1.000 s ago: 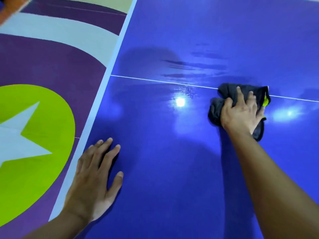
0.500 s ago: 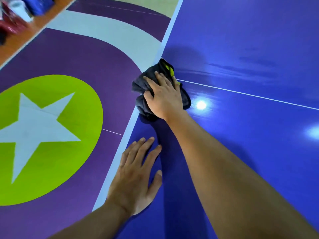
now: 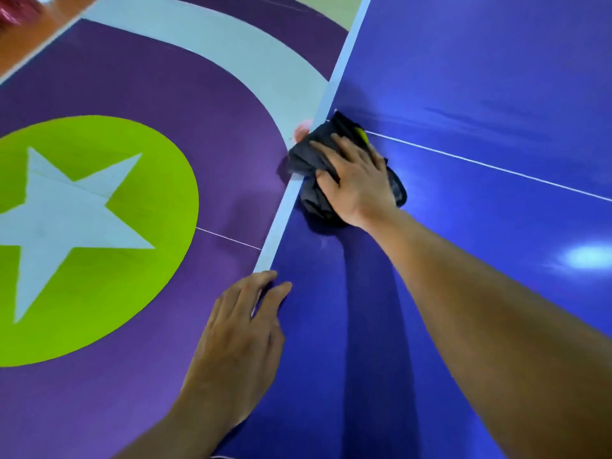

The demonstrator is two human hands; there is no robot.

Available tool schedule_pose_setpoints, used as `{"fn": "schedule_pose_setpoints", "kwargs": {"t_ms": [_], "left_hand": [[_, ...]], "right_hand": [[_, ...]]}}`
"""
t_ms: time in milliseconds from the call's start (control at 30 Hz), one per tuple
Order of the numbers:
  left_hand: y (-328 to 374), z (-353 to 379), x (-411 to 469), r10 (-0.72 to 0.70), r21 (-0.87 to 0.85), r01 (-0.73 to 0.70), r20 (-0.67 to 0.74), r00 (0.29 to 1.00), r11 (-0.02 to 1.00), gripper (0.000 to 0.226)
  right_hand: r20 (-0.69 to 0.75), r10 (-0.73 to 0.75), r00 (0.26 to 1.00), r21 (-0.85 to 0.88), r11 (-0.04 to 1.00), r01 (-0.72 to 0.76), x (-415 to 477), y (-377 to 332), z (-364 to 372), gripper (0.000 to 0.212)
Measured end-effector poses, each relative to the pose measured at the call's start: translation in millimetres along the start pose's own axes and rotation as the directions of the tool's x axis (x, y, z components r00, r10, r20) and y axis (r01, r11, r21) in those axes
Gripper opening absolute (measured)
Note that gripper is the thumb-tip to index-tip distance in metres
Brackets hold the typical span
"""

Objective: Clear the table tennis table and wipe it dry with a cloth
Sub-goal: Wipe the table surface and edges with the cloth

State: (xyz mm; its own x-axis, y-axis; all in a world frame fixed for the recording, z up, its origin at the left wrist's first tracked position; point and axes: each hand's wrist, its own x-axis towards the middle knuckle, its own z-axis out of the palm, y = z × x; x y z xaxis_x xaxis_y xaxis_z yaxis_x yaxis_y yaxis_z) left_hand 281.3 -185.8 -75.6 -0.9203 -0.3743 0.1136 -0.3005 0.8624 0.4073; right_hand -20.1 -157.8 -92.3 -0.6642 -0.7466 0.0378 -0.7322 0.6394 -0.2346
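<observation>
Right hand (image 3: pixel 357 183), fingers flat, presses the cloth (image 3: pixel 306 155) mid-frame on the bench's (image 3: pixel 480 61) left edge. Left hand (image 3: pixel 238 342) rests flat, lower centre. Wiping is underway; the next stroke probably sweeps right, toward the streaks.

The floor (image 3: pixel 132 77) is purple, with a lime-green circle (image 3: pixel 99 309) bearing a pale star (image 3: pixel 66 226) and a pale curved band (image 3: pixel 231 51) beyond it. At the far left corner runs an orange strip (image 3: pixel 33 41), with a blurred red thing (image 3: pixel 13 9) near it.
</observation>
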Motion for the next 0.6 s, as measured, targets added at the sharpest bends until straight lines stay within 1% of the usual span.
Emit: {"fn": "schedule_pose_setpoints", "kwargs": {"t_ms": [100, 167, 200, 267, 333, 400, 500, 600], "left_hand": [[-29.6, -9.6, -40.0, 0.015, 0.064, -0.014, -0.011, 1.000, 0.998, 0.045], [-43.4, -10.8, -60.9, 0.048, 0.073, -0.047, -0.002, 0.999, 0.996, 0.046], [-46.9, -11.5, -67.8, 0.043, 0.052, -0.043, 0.001, 0.999, 0.998, 0.046], [-47.7, -13.9, -75.8, -0.031, -0.036, 0.032, 0.012, 0.999, 0.999, 0.046], [-47.0, -14.8, -80.3, -0.126, -0.107, 0.130, 0.039, 0.991, 0.986, 0.046], [-43.7, -17.3, -81.8, -0.218, -0.163, 0.223, 0.050, 0.975, 0.961, 0.047], [-36.6, -23.4, -78.9, -0.260, -0.184, 0.259, 0.019, 0.966, 0.948, 0.046], [-27.8, -27.5, -71.9, -0.308, -0.243, 0.285, -0.062, 0.949, 0.927, 0.038]], "right_hand": [[-0.035, 0.112, 0.993, -0.006, 0.994, -0.112, 29.4, -3.5, 0.7, 0.055], [-0.026, 0.167, 0.986, -0.009, 0.986, -0.167, 32.6, -7.5, 0.1, 0.056], [-0.022, 0.188, 0.982, -0.008, 0.982, -0.188, 28.6, -10.5, 1.0, 0.056], [-0.046, 0.179, 0.983, -0.021, 0.983, -0.180, 9.7, -25.0, 3.6, 0.059], [-0.048, 0.125, 0.991, -0.007, 0.992, -0.125, -24.8, -49.9, 8.7, 0.064], [-0.046, 0.011, 0.999, 0.004, 1.000, -0.011, -72.4, -77.7, 14.0, 0.062], [-0.028, -0.197, 0.980, 0.036, 0.980, 0.198, -147.4, -110.9, 16.1, 0.057], [0.034, -0.362, 0.932, 0.064, 0.931, 0.360, -195.8, -118.6, 14.2, 0.058]]}}
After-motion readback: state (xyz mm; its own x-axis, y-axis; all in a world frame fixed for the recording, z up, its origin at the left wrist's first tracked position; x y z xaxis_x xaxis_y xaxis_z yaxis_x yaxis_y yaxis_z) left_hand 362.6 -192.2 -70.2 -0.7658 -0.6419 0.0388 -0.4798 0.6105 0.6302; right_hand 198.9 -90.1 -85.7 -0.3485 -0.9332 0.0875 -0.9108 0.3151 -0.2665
